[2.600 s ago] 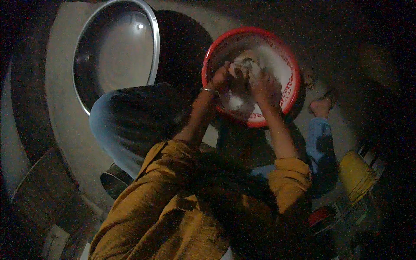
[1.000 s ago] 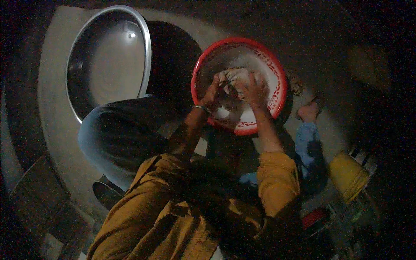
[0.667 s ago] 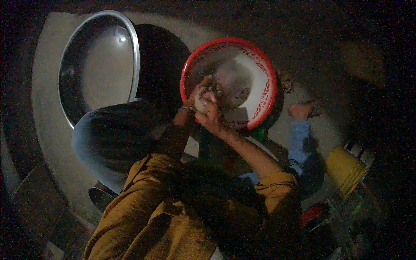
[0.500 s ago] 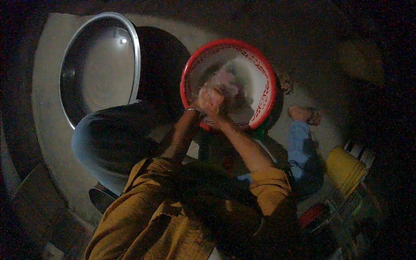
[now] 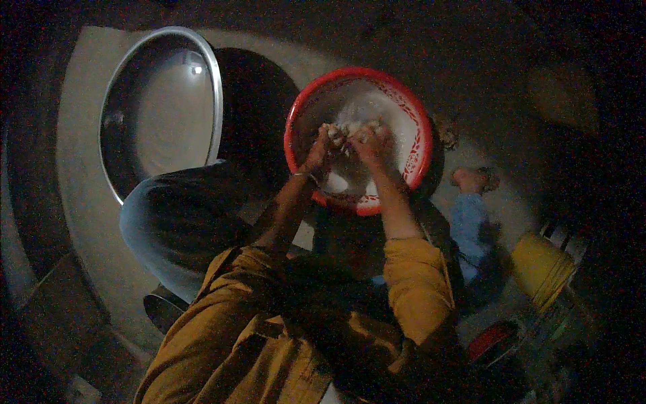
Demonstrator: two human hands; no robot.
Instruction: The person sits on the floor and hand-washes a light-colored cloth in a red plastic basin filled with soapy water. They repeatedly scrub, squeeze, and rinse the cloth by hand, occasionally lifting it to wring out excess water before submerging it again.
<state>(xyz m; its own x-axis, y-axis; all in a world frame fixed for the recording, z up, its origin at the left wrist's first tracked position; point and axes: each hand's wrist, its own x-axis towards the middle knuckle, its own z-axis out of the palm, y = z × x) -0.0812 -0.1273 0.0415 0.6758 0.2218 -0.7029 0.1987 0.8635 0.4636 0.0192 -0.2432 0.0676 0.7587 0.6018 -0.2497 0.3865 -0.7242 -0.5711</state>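
Note:
A white enamel basin with a red rim (image 5: pixel 425 145) and a red pattern inside stands in front of me. Both my hands reach into it. A pale, lumpy, dough-like mass (image 5: pixel 351 126) lies between them and clings to the fingers. On the left side of the basin, my left hand (image 5: pixel 319 151) is curled against this mass. My right hand (image 5: pixel 371 149) is a little apart from the left, its fingers bent down over the mass from the right. Dim light and grain blur the fingertips and the mass.
To the left, a large shiny metal basin (image 5: pixel 219 101) stands beside my bent knee (image 5: pixel 151 198). My bare foot (image 5: pixel 474 179) rests right of the enamel basin. A yellow container (image 5: pixel 538 268) is at the lower right, with a red round thing (image 5: pixel 491 340) nearer me.
My hands were close together and blurred over the mass; now they are apart, one on each side of it. The whole view has shifted slightly.

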